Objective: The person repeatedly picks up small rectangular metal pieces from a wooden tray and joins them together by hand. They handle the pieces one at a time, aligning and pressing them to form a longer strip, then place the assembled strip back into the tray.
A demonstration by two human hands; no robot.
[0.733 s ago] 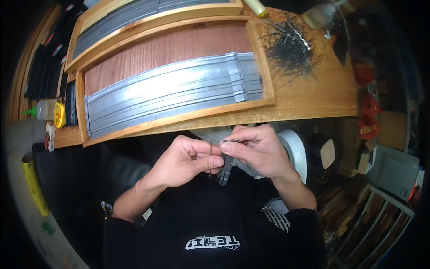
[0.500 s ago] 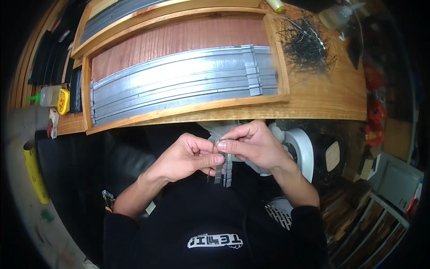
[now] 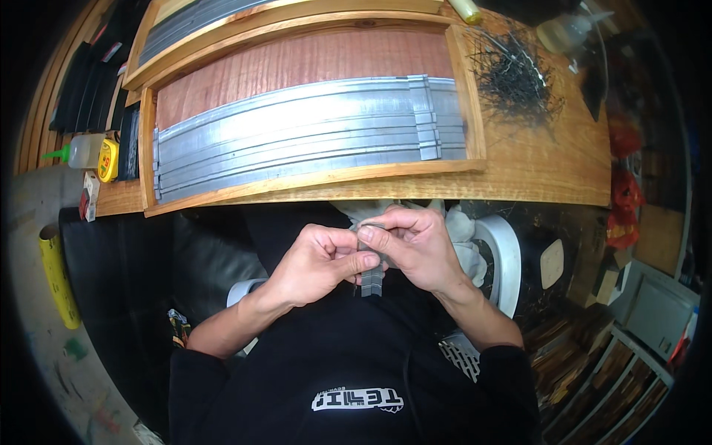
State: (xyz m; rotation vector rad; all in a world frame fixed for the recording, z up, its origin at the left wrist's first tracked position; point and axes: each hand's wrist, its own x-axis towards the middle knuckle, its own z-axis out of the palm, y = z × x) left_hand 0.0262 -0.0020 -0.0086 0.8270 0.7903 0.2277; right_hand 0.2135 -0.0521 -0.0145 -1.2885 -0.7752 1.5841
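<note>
Both hands meet in front of my chest, below the bench edge. Between them is a bundle of short grey segmented strips [image 3: 372, 285], whose lower ends hang beneath my fingers. My left hand [image 3: 315, 261] pinches the bundle between thumb and fingers. At the top, the thumb and curled forefinger of my right hand [image 3: 417, 248] close on its upper end. Fingers cover most of the bundle's middle. Beyond the hands, on the bench, long silvery metal strips [image 3: 289, 126] lie side by side in a shallow wooden tray [image 3: 315, 188].
A tangle of thin black wires [image 3: 513, 78] lies right of the tray, near a clear squeeze bottle [image 3: 564, 31]. At left stand a green-capped bottle [image 3: 87, 152] and a yellow tape measure [image 3: 108, 161]. The wooden bench's front edge [image 3: 534, 194] runs just beyond my hands.
The hanging strips, split apart with a gap before, now sit together as one bundle. My right thumb has shifted slightly over the top, and the view has moved a little.
</note>
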